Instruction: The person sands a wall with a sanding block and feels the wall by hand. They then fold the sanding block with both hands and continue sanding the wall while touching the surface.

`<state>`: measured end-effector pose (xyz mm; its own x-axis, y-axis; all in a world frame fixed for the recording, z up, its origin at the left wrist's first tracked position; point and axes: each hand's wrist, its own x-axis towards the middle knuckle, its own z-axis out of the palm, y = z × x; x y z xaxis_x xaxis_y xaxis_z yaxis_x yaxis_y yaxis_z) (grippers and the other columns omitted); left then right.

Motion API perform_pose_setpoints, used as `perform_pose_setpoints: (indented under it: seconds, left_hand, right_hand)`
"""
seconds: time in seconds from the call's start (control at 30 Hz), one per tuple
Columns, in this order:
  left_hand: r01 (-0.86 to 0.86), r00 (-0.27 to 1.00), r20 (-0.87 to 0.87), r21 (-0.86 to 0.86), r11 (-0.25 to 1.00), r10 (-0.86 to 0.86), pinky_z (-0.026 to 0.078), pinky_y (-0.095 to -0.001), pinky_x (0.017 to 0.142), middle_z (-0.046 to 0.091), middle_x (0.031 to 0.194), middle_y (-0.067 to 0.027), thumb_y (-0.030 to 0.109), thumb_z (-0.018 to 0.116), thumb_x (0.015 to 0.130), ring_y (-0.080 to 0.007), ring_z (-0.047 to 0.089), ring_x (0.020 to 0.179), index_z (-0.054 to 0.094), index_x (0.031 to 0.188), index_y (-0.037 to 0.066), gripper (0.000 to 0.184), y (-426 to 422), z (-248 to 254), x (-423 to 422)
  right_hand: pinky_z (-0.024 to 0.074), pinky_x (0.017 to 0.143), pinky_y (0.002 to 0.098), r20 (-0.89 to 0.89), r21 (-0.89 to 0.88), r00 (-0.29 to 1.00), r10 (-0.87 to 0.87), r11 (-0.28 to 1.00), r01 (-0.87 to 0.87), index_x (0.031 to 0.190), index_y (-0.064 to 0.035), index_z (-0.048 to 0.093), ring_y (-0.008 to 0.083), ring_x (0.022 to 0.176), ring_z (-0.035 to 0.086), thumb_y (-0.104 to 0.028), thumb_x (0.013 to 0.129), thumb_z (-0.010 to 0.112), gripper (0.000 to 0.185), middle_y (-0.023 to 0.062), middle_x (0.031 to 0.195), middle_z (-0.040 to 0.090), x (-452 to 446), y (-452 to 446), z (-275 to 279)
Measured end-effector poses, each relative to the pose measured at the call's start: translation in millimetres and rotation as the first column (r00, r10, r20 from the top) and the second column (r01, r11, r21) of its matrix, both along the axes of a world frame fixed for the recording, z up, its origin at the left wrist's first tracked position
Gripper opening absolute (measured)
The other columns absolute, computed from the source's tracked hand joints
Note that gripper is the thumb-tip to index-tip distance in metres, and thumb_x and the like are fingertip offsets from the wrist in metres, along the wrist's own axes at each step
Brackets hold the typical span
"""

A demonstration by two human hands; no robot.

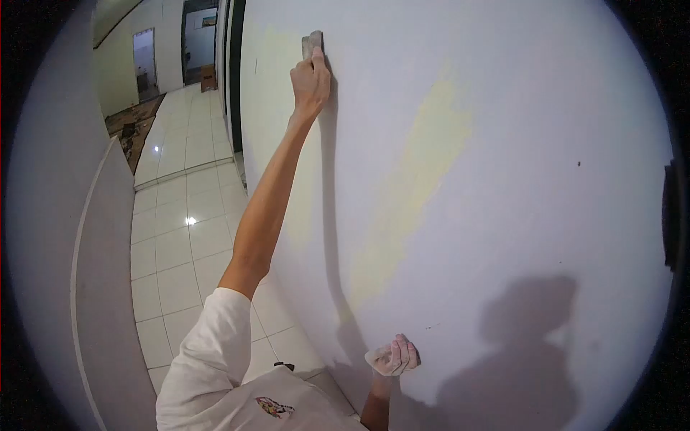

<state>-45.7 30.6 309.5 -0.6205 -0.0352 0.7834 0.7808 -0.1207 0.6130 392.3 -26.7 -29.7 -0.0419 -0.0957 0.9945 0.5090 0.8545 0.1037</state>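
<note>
My left hand, stretched high up on the pale wall, is closed round a small greyish flat tool at the wall surface. Low in the view, my right hand has its fingers curled round a whitish flat piece, close to the wall; whitish residue covers these fingers. A broad pale-yellow streak runs diagonally over the wall between the hands, and a fainter yellow area lies beside my left arm.
White floor tiles stretch along the left, with a step up. Beyond are doorways, a brown box and brown sheeting. A low partition stands at left. A dark object is at the right edge.
</note>
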Motion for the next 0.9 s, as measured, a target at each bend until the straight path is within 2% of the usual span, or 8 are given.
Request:
perform_pose_setpoints:
  seconds: [0.13,0.17,0.23,0.33,0.57,0.63,0.83,0.9]
  left_hand:
    - [0.083,0.995,-0.056,0.081,0.993,-0.079,0.035,-0.0450,0.052,0.035,0.050,-0.0135,0.033,0.042,0.110,-0.0203,0.037,0.049,0.044,0.060,-0.008,0.065,-3,-35,23]
    - [0.067,0.998,0.012,-0.128,0.990,-0.066,0.044,-0.0425,0.058,0.057,0.065,-0.0235,0.027,0.041,0.110,-0.0254,0.054,0.057,0.062,0.079,-0.011,0.054,-16,-52,40]
    - [0.178,0.980,-0.084,-0.048,0.983,-0.182,0.036,-0.0359,0.053,0.051,0.066,-0.0140,0.025,0.042,0.111,-0.0147,0.040,0.059,0.062,0.089,-0.009,0.044,-15,-113,69]
    - [0.245,0.947,-0.208,-0.022,0.969,-0.244,0.035,-0.0428,0.117,0.045,0.153,-0.0285,0.010,0.033,0.106,-0.0419,0.044,0.143,0.045,0.145,-0.014,0.047,-47,-176,150]
    - [0.130,0.990,0.074,-0.098,0.987,-0.123,0.053,-0.0427,0.096,0.069,0.117,-0.0293,0.016,0.035,0.108,-0.0390,0.069,0.110,0.062,0.125,-0.014,0.045,-33,-383,155]
    - [0.123,0.836,0.542,-0.035,0.992,-0.085,0.034,-0.0401,0.056,0.045,0.063,-0.0059,0.037,0.039,0.111,-0.0178,0.038,0.060,0.050,0.075,-0.006,0.057,-33,-405,148]
    - [0.194,0.321,0.943,-0.157,0.968,0.088,0.042,-0.0383,0.062,0.055,0.065,-0.0049,0.056,0.045,0.106,-0.0175,0.048,0.063,0.057,0.067,0.000,0.069,-44,-596,104]
    - [0.241,0.198,0.978,0.019,0.970,-0.069,0.047,-0.0452,0.069,0.064,0.072,-0.0126,0.071,0.038,0.100,-0.0254,0.057,0.070,0.072,0.087,-0.007,0.086,-38,-669,88]
  right_hand:
    - [0.0443,0.092,0.0367,-0.043,0.026,0.999,0.018,1.000,-0.017,0.108,-0.0049,0.062,0.0271,0.108,0.053,-0.004,0.090,0.054,0.020,0.0114,0.101,0.071,-5,-1,10]
    - [0.0449,0.092,0.0360,-0.010,0.029,1.000,0.019,0.999,-0.019,0.107,-0.0038,0.062,0.0271,0.107,0.053,-0.003,0.090,0.054,0.018,0.0121,0.100,0.071,-1,1,6]
    - [0.0454,0.091,0.0362,0.002,0.023,1.000,0.006,1.000,-0.006,0.106,-0.0035,0.061,0.0269,0.106,0.053,-0.003,0.091,0.054,0.016,0.0120,0.100,0.071,-1,0,8]
    - [0.0465,0.089,0.0369,0.031,0.007,0.999,-0.022,1.000,0.022,0.102,-0.0031,0.060,0.0267,0.103,0.053,-0.004,0.093,0.054,0.010,0.0122,0.099,0.069,-1,-6,14]
    - [0.0453,0.090,0.0390,0.119,-0.054,0.987,-0.107,0.992,0.114,0.106,-0.0033,0.057,0.0268,0.107,0.051,-0.006,0.095,0.053,0.012,0.0136,0.102,0.068,7,-11,11]
    - [0.0446,0.091,0.0393,0.112,-0.056,0.988,-0.109,0.992,0.116,0.107,-0.0034,0.057,0.0265,0.108,0.050,-0.007,0.095,0.052,0.013,0.0136,0.103,0.068,5,-11,11]
    - [0.0426,0.094,0.0387,0.154,-0.083,0.978,-0.142,0.984,0.156,0.108,-0.0056,0.058,0.0257,0.110,0.050,-0.009,0.095,0.052,0.015,0.0114,0.106,0.068,9,-15,9]
    - [0.0424,0.095,0.0386,0.182,-0.080,0.968,-0.171,0.979,0.188,0.110,-0.0060,0.059,0.0253,0.109,0.051,-0.008,0.094,0.052,0.017,0.0106,0.108,0.069,9,-16,12]
